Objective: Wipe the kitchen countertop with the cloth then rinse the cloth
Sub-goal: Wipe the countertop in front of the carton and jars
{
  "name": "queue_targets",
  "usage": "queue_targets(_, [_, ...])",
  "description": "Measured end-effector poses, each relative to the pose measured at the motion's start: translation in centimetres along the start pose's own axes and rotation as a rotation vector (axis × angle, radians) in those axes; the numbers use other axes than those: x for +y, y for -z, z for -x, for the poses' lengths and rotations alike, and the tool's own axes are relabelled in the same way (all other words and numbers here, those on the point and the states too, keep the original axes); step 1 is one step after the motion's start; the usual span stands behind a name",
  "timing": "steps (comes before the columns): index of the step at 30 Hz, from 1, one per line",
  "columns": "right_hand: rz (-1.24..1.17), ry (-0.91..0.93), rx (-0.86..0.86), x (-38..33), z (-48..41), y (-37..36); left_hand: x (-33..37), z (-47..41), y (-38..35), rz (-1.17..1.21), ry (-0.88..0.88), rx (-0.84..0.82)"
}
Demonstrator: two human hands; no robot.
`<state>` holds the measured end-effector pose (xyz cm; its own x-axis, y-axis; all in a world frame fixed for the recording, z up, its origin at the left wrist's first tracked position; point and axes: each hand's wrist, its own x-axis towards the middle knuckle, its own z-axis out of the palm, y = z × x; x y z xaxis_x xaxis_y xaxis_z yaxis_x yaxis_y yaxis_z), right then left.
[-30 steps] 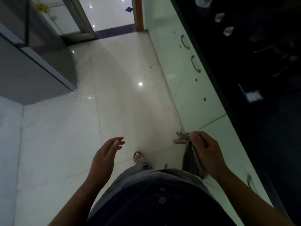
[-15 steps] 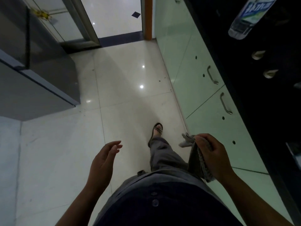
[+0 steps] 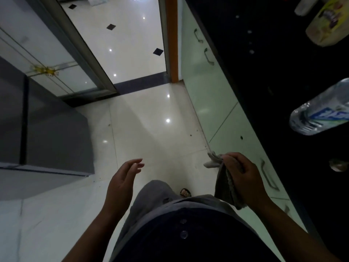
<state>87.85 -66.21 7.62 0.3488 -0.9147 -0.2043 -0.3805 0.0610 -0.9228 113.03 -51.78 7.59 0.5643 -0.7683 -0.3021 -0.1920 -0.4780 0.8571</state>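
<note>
Cloth: the grey cloth [image 3: 224, 184] hangs bunched from my right hand [image 3: 243, 174], in front of the pale green cupboard doors [image 3: 213, 103] and below the edge of the worktop [image 3: 283, 76]; one pale corner pokes out past my knuckles.
Right fingers: curled shut around the cloth, clamped on its upper part.
Left fingers: my left hand [image 3: 122, 182] is empty, fingers apart and loosely bent, held out over the floor [image 3: 151, 133].
Worktop: dark and glossy on my right, carrying a clear water bottle [image 3: 321, 112], a yellowish packet [image 3: 328, 25] and a small round thing near the edge that I cannot make out.
Progress, as I judge it: the cloth is off the surface and I am on my feet beside the cupboards, so I am between steps. Whether the wiping is finished I cannot tell, since the dark surface shows no clear wet or dirty patches. No sink or tap is in view, so the rinse looks not yet done.
Left to do: any wiping not yet done, then get the cloth under running water and wring it out.
Change from half a second ago: the bottle has slid from the top right corner down to mid right, the packet has come into view, and the doorway looks nearer, so I have moved along the worktop. My grip on the cloth is unchanged; my left hand stays open.
</note>
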Motion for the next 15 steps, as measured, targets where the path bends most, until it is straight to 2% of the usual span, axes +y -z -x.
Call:
queue_targets(6, [-0.007, -0.068, 0.134, -1.3, -11.0, -1.8, 3.1, -13.7, 0.2, -0.015, -0.019, -0.084])
queue_targets(10, [-0.002, -0.081, 0.21, -3.7, -19.5, -3.3, 6.7, -24.8, 0.8, -0.04, -0.106, -0.192])
queue_targets(15, [-0.035, -0.129, 0.386, -6.8, -27.6, -3.5, 13.4, -39.0, 1.7, -0.169, -0.234, -0.364])
